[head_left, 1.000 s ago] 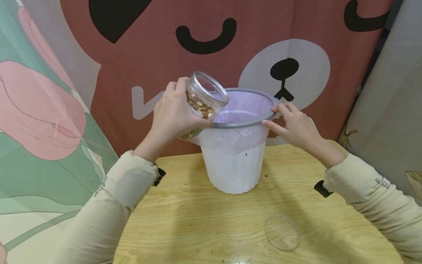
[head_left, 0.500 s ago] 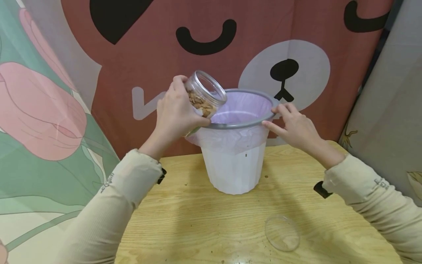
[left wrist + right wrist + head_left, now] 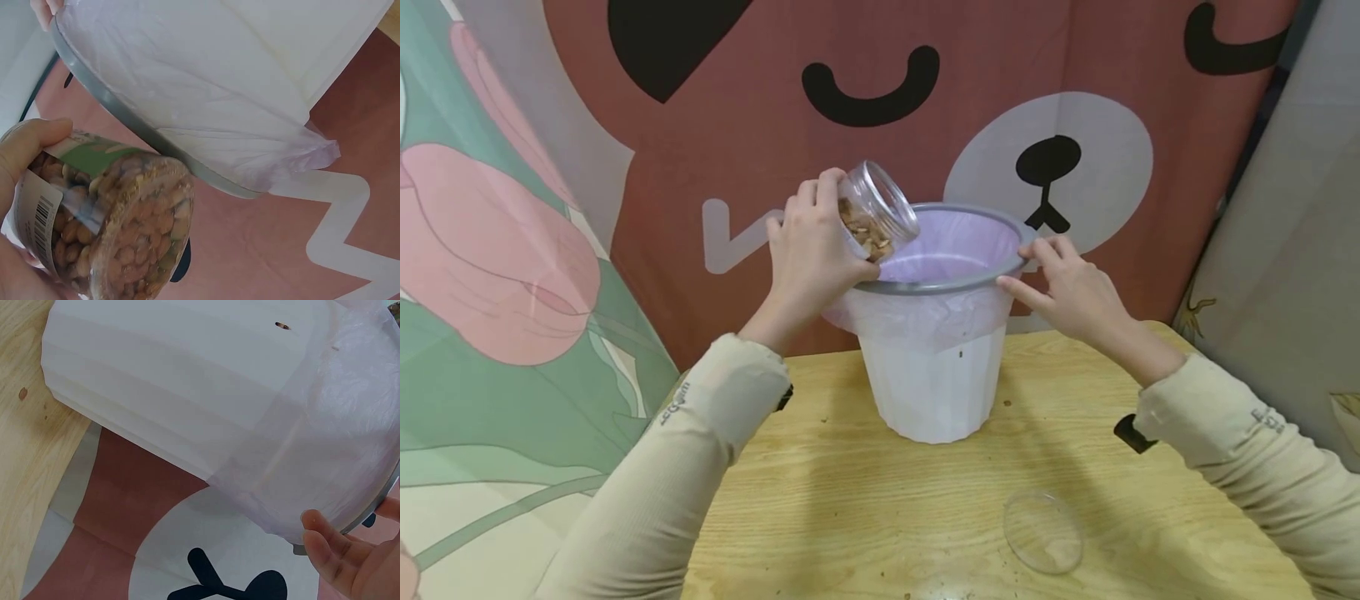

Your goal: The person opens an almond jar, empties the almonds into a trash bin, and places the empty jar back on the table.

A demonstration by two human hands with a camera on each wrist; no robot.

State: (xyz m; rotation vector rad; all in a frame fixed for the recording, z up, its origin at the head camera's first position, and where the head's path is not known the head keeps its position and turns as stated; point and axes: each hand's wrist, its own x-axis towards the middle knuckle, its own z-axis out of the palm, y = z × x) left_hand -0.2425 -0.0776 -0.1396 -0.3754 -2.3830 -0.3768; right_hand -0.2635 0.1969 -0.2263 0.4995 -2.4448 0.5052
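A white bin [image 3: 934, 379] with a grey rim [image 3: 970, 281] and a purple liner [image 3: 958, 237] stands on the wooden table [image 3: 850, 508]. My left hand [image 3: 816, 250] grips a clear jar of nuts [image 3: 872, 212], tilted with its open mouth over the bin's left rim. The left wrist view shows the jar of nuts [image 3: 106, 219] beside the grey rim [image 3: 144, 131]. My right hand [image 3: 1071, 287] holds the bin's right rim, thumb below and fingers on top. In the right wrist view its fingertips [image 3: 325, 540] touch the liner [image 3: 337, 462] just under the rim.
A clear round lid [image 3: 1042, 529] lies on the table near the front right. A bear-print cloth [image 3: 1000, 125] hangs close behind the bin, a floral cloth [image 3: 490, 275] at the left. Small crumbs dot the tabletop.
My left hand has tipped the jar further and moved it slightly right, over the bin's rim. The nuts have slid toward the jar's mouth. My right hand has stayed on the rim.
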